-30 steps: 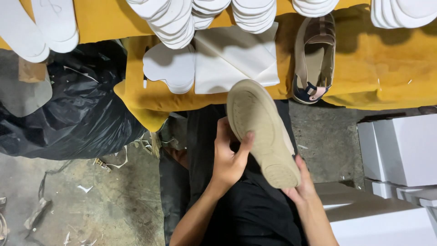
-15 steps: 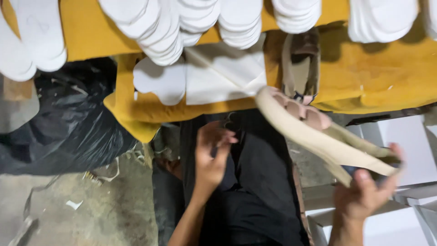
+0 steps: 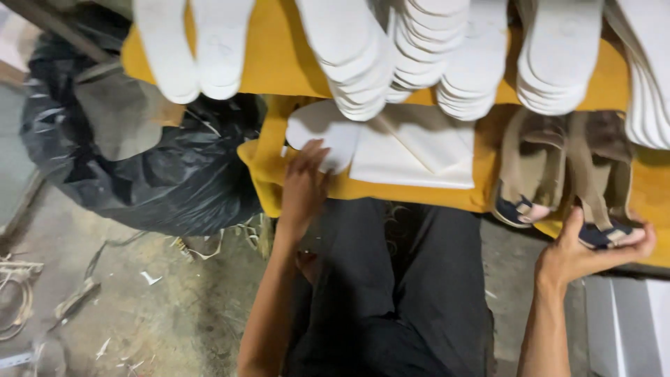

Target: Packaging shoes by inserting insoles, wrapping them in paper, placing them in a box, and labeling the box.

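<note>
My left hand [image 3: 305, 183] rests its fingers on a white insole [image 3: 322, 132] lying at the near edge of the yellow cloth-covered table [image 3: 279, 59]. My right hand [image 3: 587, 250] grips the toe end of a beige strapped sandal [image 3: 601, 183] with a dark sole, which lies on the table edge at the right. A second matching sandal [image 3: 528, 167] lies just left of it. Folded white sheets [image 3: 419, 150] sit between the insole and the sandals.
Stacks of white insoles [image 3: 412, 52] line the table's far side. A black plastic bag [image 3: 139, 160] bulges at the left beside the table. Scraps and wire litter the concrete floor [image 3: 105, 307]. A white box [image 3: 628, 328] stands at the lower right. My dark trousers fill the middle.
The sandal, held sole-up in both hands, swung right and now lies on the table beside the other one. My left hand let go and moved up onto the white insole.
</note>
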